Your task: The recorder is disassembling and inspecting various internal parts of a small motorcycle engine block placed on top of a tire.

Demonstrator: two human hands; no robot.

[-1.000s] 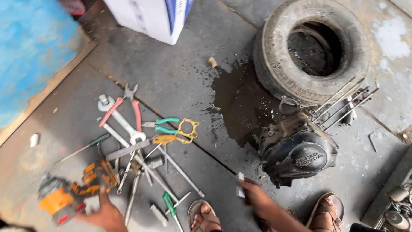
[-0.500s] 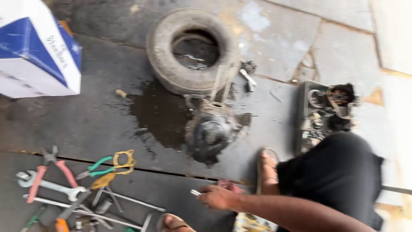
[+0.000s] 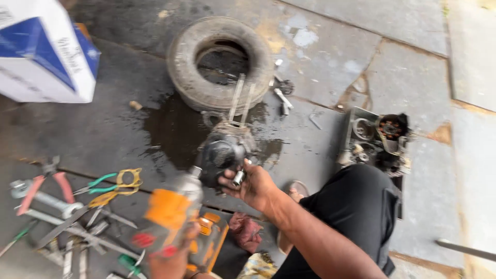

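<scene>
Orange power driver [image 3: 173,217] and small silver socket [image 3: 238,178], both gripped.
Left hand [image 3: 168,263] has raised the blurred driver; right hand [image 3: 253,186] now pinches the socket beside the engine [image 3: 223,152].

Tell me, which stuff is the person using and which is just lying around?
In use: orange power tool in left hand, small metal socket in right hand, dark engine part.
Lying about: tyre, pliers, blue-and-white box, red rag.

**Socket and drill at the engine**

The right hand [image 3: 253,187] pinches a small socket [image 3: 238,178] against the dark engine [image 3: 223,155]. At seven o'clock of it, the left hand [image 3: 168,263] grips an orange drill [image 3: 173,217], blurred. A tyre [image 3: 219,64] lies at twelve o'clock; pliers [image 3: 111,183] at nine, on the floor [image 3: 320,41].
</scene>
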